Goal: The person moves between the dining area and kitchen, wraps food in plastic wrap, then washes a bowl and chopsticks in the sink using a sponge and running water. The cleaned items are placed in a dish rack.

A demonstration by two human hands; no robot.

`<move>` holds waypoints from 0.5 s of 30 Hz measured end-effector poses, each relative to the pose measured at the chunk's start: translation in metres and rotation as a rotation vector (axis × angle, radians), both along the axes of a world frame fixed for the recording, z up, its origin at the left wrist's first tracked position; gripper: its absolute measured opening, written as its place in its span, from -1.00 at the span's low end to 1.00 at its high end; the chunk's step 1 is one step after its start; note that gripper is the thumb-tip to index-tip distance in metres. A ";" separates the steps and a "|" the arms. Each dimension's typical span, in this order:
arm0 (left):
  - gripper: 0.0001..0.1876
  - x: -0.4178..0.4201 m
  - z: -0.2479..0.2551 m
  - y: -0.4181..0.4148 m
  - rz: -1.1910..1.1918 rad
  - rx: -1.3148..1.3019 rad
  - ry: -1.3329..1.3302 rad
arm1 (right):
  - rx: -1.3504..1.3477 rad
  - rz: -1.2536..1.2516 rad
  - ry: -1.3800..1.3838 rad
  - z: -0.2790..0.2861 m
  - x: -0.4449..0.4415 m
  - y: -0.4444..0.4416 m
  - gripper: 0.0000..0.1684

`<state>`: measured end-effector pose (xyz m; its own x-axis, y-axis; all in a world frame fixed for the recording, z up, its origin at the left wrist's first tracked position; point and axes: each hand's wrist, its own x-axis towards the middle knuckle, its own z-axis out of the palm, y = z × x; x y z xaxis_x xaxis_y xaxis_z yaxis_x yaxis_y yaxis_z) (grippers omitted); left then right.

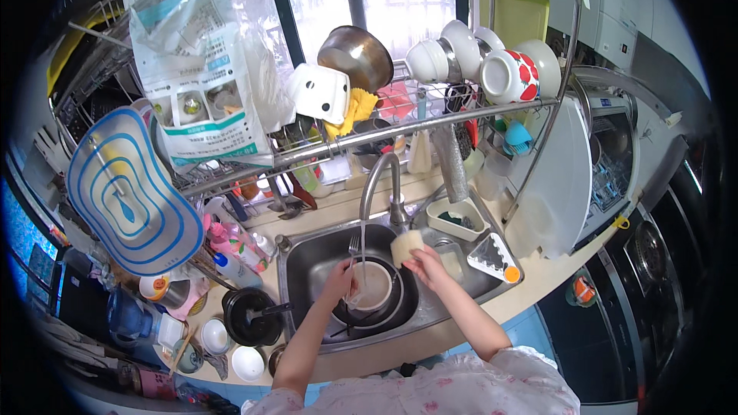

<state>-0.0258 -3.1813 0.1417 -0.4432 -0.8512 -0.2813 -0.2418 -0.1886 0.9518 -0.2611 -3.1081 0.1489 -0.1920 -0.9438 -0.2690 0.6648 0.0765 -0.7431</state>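
Observation:
My left hand [340, 283] holds a metal fork [353, 245] upright, its tines up, over the left basin of a steel sink [311, 262]. My right hand [425, 268] grips a pale yellow sponge [407, 246] near the divider between the basins. Water runs from the curved faucet [380, 167] into a light round bowl [375, 285], which sits in a dark pan [398, 305] in the left basin. Part of the bowl is hidden by my left hand.
Left of the sink stand a black pot [242, 331], white bowls [248, 363] and soap bottles [230, 268]. A cream tray [455, 219] and a triangular strainer [490, 259] lie at the right basin. A wire dish rack [369, 138] with bowls spans above the faucet.

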 end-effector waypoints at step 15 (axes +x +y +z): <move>-0.54 -0.073 -0.010 0.033 0.334 -0.040 0.086 | -0.739 0.051 1.632 0.001 0.040 -0.086 -0.81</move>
